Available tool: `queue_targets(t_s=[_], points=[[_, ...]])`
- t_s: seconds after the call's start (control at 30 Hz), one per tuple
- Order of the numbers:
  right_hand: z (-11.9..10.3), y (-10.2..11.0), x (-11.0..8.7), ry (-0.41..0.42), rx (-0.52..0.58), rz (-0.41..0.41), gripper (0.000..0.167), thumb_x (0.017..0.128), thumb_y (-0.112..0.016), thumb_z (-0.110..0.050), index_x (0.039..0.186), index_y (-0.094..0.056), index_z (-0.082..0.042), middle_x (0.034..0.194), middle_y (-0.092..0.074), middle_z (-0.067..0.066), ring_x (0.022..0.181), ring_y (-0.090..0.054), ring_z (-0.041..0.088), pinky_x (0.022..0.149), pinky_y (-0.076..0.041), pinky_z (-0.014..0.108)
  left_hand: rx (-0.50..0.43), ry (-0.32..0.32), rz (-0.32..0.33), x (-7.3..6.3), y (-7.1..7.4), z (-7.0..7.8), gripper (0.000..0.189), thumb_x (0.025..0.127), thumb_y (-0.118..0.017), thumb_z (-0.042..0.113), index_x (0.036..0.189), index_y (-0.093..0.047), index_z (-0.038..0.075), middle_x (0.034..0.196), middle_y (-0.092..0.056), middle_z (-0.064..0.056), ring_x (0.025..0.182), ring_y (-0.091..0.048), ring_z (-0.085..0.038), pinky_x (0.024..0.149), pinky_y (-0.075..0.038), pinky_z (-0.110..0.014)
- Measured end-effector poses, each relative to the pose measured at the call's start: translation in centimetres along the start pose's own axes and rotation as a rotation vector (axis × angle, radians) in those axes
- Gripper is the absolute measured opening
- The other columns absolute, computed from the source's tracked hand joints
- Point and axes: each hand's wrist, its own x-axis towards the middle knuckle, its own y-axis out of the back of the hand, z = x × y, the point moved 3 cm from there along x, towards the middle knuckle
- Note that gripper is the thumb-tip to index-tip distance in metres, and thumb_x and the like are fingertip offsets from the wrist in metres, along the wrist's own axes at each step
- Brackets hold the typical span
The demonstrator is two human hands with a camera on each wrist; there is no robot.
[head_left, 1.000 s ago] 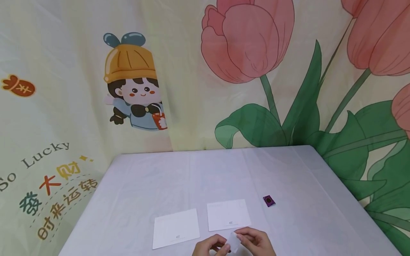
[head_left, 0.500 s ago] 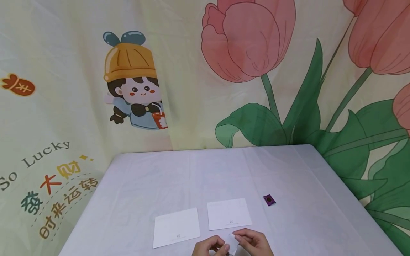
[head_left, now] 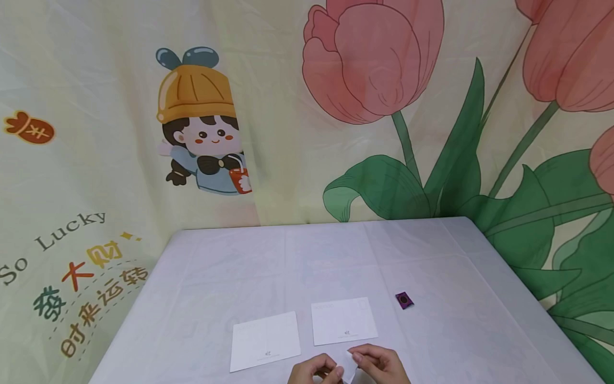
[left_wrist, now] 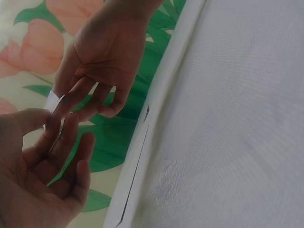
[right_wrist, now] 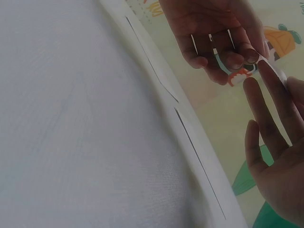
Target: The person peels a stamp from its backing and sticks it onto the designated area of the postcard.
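Observation:
Low in the head view, my left hand (head_left: pixel 314 369) and my right hand (head_left: pixel 381 362) both pinch a small white piece that looks like paper (head_left: pixel 349 369). My left thumb and forefinger grip its left side, and the right thumb and forefinger grip its upper right corner. From the left wrist, the white piece (left_wrist: pixel 52 101) shows between the fingertips, largely hidden by them. The right wrist view has it edge-on, and both hands are raised above the level of the tabletop. The other fingers of each hand are loosely bent.
Two white cards with small print, a left card (head_left: pixel 266 341) and a right card (head_left: pixel 344 321), lie flat just beyond the hands. A small purple packet (head_left: pixel 404 300) lies farther right. The white-covered table (head_left: pixel 230 266) ends at a printed curtain (head_left: pixel 288 160).
My right hand has shifted very slightly left and down, and the white piece has tilted a little between the fingers. The cards and packet lie where they were.

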Motion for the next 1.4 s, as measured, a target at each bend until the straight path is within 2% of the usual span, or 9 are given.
queue_targets(t_s=[0.13,0.33,0.43,0.63,0.77,0.87,1.1,1.27,1.4], points=[[0.14,0.00,-0.03,-0.028,-0.019,0.000,0.036,0.092,-0.056,-0.022,0.105,-0.061,0.012,0.079,-0.068,-0.001,0.070,-0.051,0.008,0.065,-0.042,0.022,-0.001,0.015,-0.007,-0.05,0.02,-0.13,0.020,0.090,-0.060,0.023,0.075,-0.063,0.010,0.067,-0.064,0.011,0.063,-0.059,-0.002,0.059,-0.049,-0.023],[-0.02,0.02,-0.06,0.025,-0.023,-0.035,0.033,0.095,-0.051,-0.016,0.105,-0.060,0.014,0.080,-0.067,-0.003,0.073,-0.054,0.006,0.068,-0.045,0.024,-0.003,0.010,0.001,-0.12,0.12,-0.17,0.021,0.089,-0.061,0.024,0.074,-0.062,0.010,0.067,-0.064,0.011,0.062,-0.059,-0.002,0.058,-0.048,-0.022],[-0.03,-0.01,-0.09,0.009,-0.006,-0.041,0.034,0.093,-0.054,-0.017,0.106,-0.060,0.014,0.081,-0.069,0.000,0.076,-0.057,0.006,0.072,-0.047,0.025,-0.010,0.014,0.004,-0.13,0.17,-0.09,0.021,0.089,-0.061,0.025,0.074,-0.062,0.010,0.066,-0.064,0.011,0.062,-0.059,-0.002,0.058,-0.048,-0.022],[-0.20,-0.21,-0.17,0.001,0.003,-0.036,0.034,0.090,-0.060,-0.017,0.108,-0.059,0.013,0.086,-0.070,0.009,0.088,-0.061,0.011,0.085,-0.044,0.047,-0.019,0.036,0.005,-0.20,0.30,-0.02,0.023,0.090,-0.061,0.028,0.075,-0.063,0.010,0.065,-0.064,0.010,0.062,-0.060,-0.003,0.057,-0.049,-0.022],[-0.26,-0.23,-0.16,0.001,-0.007,-0.035,0.034,0.090,-0.059,-0.016,0.107,-0.059,0.013,0.086,-0.070,0.009,0.087,-0.062,0.011,0.085,-0.043,0.051,-0.016,0.038,0.004,-0.20,0.37,-0.04,0.024,0.090,-0.060,0.028,0.075,-0.062,0.010,0.065,-0.064,0.009,0.062,-0.060,-0.003,0.057,-0.049,-0.022],[-0.24,-0.20,-0.07,0.002,-0.015,-0.040,0.034,0.090,-0.060,-0.017,0.106,-0.060,0.013,0.086,-0.070,0.009,0.086,-0.062,0.012,0.085,-0.044,0.049,-0.017,0.043,0.002,-0.20,0.41,-0.08,0.023,0.090,-0.060,0.028,0.075,-0.062,0.010,0.065,-0.064,0.009,0.062,-0.060,-0.003,0.057,-0.048,-0.022],[0.11,-0.08,0.20,-0.033,-0.006,-0.047,0.037,0.089,-0.061,-0.020,0.105,-0.059,0.014,0.088,-0.068,0.019,0.082,-0.063,0.010,0.077,-0.045,0.026,-0.031,0.072,-0.013,-0.24,0.48,-0.16,0.021,0.091,-0.059,0.024,0.076,-0.063,0.009,0.066,-0.065,0.008,0.062,-0.060,-0.004,0.058,-0.048,-0.022],[0.36,-0.08,0.36,-0.046,0.020,-0.049,0.038,0.089,-0.061,-0.020,0.105,-0.059,0.014,0.090,-0.066,0.026,0.081,-0.064,0.013,0.074,-0.046,0.024,-0.036,0.081,-0.015,-0.21,0.53,-0.29,0.020,0.090,-0.060,0.024,0.077,-0.063,0.009,0.066,-0.064,0.008,0.061,-0.060,-0.004,0.058,-0.048,-0.021],[0.18,-0.23,0.32,-0.019,0.049,-0.078,0.034,0.090,-0.059,-0.015,0.104,-0.059,0.015,0.090,-0.066,0.026,0.078,-0.065,0.017,0.072,-0.049,0.025,-0.041,0.089,-0.011,-0.19,0.49,-0.48,0.021,0.090,-0.060,0.025,0.077,-0.063,0.009,0.065,-0.064,0.008,0.061,-0.060,-0.004,0.058,-0.047,-0.021]])
